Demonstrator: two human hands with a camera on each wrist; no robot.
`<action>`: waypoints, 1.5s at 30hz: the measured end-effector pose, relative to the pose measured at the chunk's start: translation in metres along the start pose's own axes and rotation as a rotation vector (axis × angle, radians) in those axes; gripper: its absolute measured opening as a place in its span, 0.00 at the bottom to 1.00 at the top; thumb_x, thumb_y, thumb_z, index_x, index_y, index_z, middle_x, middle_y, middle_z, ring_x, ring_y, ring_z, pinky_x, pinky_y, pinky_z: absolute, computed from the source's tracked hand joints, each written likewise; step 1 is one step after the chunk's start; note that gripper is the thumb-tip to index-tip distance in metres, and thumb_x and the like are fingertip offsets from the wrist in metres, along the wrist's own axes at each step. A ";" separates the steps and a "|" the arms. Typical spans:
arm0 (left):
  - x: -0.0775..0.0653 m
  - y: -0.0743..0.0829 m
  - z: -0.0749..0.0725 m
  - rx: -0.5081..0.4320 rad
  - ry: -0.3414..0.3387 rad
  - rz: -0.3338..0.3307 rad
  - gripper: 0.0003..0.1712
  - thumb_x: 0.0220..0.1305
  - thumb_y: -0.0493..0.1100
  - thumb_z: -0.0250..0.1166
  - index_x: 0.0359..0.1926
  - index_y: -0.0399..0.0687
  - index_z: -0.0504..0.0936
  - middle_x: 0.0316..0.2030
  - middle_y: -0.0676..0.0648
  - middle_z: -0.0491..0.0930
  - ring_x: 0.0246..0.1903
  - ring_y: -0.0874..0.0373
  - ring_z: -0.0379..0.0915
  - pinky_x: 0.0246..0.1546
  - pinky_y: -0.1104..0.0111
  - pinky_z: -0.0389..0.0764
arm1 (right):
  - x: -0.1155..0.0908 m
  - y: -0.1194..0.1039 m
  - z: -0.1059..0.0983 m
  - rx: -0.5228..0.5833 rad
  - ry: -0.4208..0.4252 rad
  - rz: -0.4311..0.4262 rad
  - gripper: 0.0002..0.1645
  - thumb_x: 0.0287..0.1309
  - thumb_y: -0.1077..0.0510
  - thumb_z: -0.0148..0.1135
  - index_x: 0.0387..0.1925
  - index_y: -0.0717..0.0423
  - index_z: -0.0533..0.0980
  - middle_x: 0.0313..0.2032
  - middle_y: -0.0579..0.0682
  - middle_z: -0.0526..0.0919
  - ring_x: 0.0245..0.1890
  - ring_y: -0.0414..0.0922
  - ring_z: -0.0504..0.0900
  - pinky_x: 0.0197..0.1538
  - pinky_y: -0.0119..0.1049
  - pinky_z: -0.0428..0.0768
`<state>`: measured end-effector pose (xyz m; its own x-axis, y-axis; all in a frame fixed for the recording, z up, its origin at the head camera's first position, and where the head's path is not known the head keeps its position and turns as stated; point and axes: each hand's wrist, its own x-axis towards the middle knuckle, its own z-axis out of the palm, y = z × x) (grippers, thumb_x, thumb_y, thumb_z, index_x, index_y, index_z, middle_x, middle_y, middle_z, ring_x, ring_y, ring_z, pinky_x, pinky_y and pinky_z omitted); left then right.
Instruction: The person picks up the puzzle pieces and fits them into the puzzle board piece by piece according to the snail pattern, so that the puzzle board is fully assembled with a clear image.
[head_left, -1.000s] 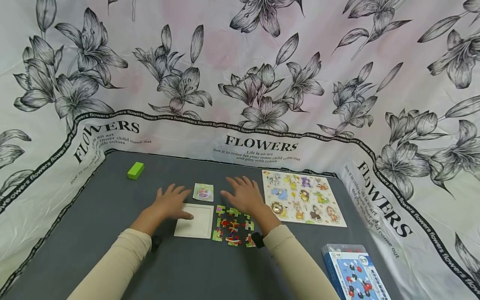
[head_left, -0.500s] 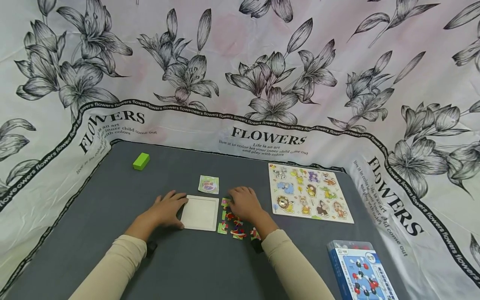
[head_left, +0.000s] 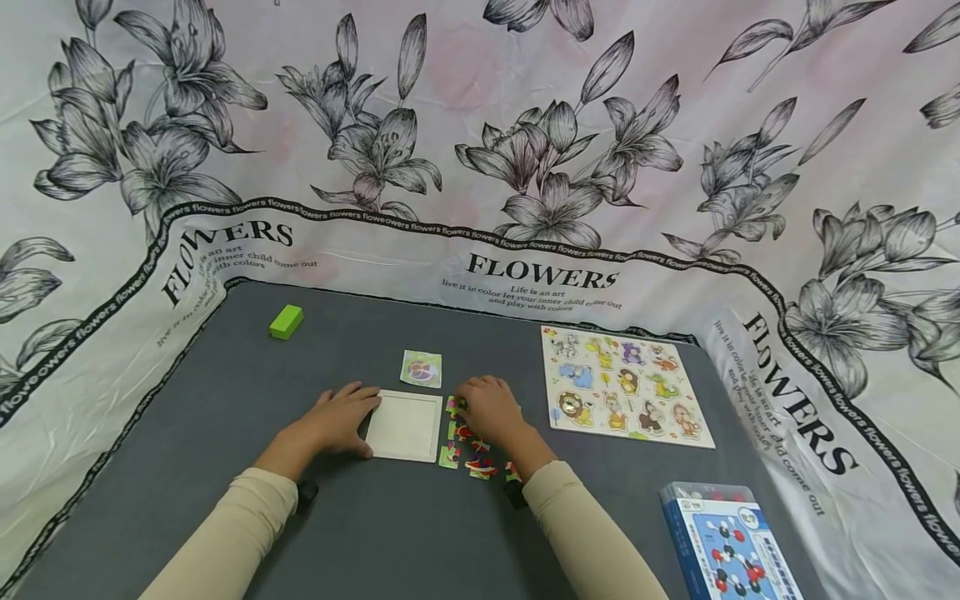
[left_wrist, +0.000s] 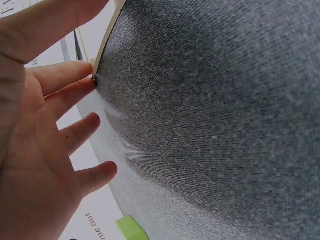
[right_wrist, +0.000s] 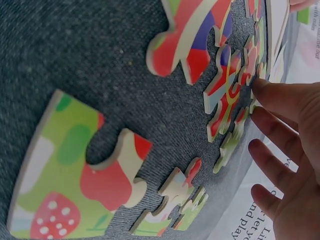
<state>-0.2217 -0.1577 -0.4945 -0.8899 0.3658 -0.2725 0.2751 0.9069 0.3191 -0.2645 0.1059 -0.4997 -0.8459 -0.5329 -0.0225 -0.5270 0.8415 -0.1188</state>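
An empty white puzzle tray (head_left: 406, 426) lies flat on the dark grey table. My left hand (head_left: 337, 422) rests against its left side, thumb and fingers spread apart; in the left wrist view the fingertips (left_wrist: 91, 83) touch the tray's edge. Right of the tray lie several loose jigsaw pieces (head_left: 448, 457), printed green and red. My right hand (head_left: 491, 411) is over the upper ones and hides some. Seen from the right wrist, its thumb and index finger pinch a mostly hidden green puzzle piece (right_wrist: 253, 104). A nearer corner piece (right_wrist: 65, 175) shows a spotted mushroom.
A small picture card (head_left: 422, 368) lies just beyond the tray. An animal puzzle board (head_left: 628, 387) is at the right rear. Nearer on the right is a blue box (head_left: 735, 546) with a molecule picture. A green block (head_left: 286, 322) sits at the left rear.
Both hands have come down from above the table. The left has reached the tray's left side; the right has closed its fingers on a puzzle piece. The head view has shifted slightly.
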 end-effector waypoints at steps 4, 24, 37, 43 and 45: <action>0.000 0.001 -0.003 -0.001 -0.009 0.006 0.49 0.47 0.51 0.78 0.68 0.39 0.68 0.71 0.40 0.60 0.72 0.37 0.48 0.62 0.32 0.51 | 0.002 0.000 -0.001 -0.007 -0.005 0.009 0.13 0.61 0.53 0.65 0.48 0.47 0.82 0.51 0.47 0.82 0.55 0.50 0.77 0.63 0.52 0.69; 0.000 0.004 -0.006 0.000 -0.024 -0.003 0.48 0.48 0.50 0.78 0.68 0.38 0.68 0.71 0.40 0.59 0.71 0.42 0.53 0.60 0.38 0.62 | 0.018 -0.026 0.003 -0.055 0.051 -0.084 0.12 0.59 0.49 0.67 0.44 0.44 0.83 0.48 0.44 0.83 0.51 0.47 0.78 0.59 0.48 0.73; -0.003 0.005 -0.006 0.007 -0.028 0.000 0.47 0.48 0.49 0.77 0.67 0.36 0.68 0.71 0.40 0.60 0.71 0.43 0.54 0.60 0.38 0.64 | 0.029 -0.055 0.014 -0.116 0.043 -0.130 0.11 0.62 0.50 0.64 0.46 0.40 0.83 0.49 0.41 0.83 0.53 0.44 0.77 0.62 0.46 0.71; -0.004 0.004 -0.006 0.010 -0.012 0.002 0.47 0.47 0.49 0.78 0.66 0.36 0.69 0.70 0.40 0.61 0.70 0.43 0.55 0.59 0.38 0.65 | 0.031 -0.062 0.016 -0.113 0.052 -0.151 0.13 0.63 0.50 0.63 0.49 0.40 0.83 0.48 0.42 0.82 0.50 0.44 0.77 0.60 0.45 0.72; -0.004 0.002 -0.006 0.006 -0.006 0.002 0.47 0.47 0.49 0.78 0.66 0.36 0.69 0.70 0.40 0.61 0.70 0.43 0.55 0.59 0.38 0.65 | 0.032 -0.064 0.017 -0.113 0.046 -0.173 0.15 0.63 0.51 0.62 0.51 0.41 0.82 0.48 0.42 0.82 0.49 0.44 0.77 0.59 0.44 0.73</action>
<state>-0.2197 -0.1582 -0.4870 -0.8870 0.3693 -0.2771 0.2796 0.9073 0.3140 -0.2566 0.0331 -0.5097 -0.7435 -0.6678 0.0342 -0.6683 0.7438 -0.0049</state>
